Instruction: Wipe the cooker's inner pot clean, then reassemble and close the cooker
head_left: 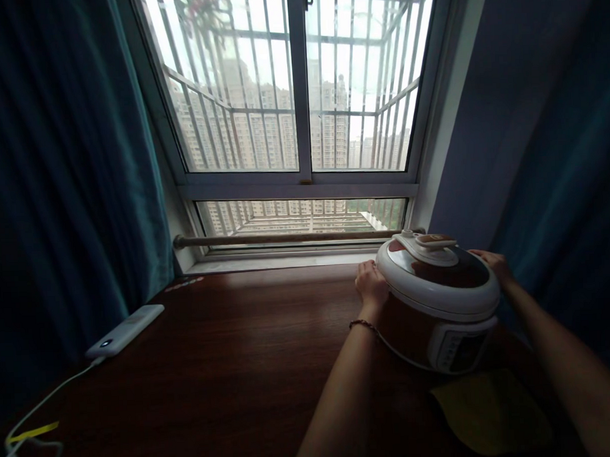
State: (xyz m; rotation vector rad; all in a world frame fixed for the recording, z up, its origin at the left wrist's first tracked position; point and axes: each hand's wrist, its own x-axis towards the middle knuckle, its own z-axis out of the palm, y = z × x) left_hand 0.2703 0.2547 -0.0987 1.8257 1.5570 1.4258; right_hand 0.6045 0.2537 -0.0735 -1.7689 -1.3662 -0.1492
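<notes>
An electric pressure cooker [413, 325] with a white rim, a brown body and a control panel stands upright at the right of the wooden table. My left hand [371, 283] grips its left side just under the lid, fingers curled, with a braided bracelet on the wrist. On the far right side, my right hand [492, 262] holds the cooker near the rim; most of its fingers are hidden behind the lid. A yellow cloth [491, 412] lies flat in front of the cooker, between my forearms.
A white power strip [126, 331] lies at the left, its cable [58, 387] running to the front corner past a yellow strip [34, 432]. Behind the table [240, 377] are a horizontal rail [285, 238] and a barred window. Blue curtains [82, 163] hang on both sides.
</notes>
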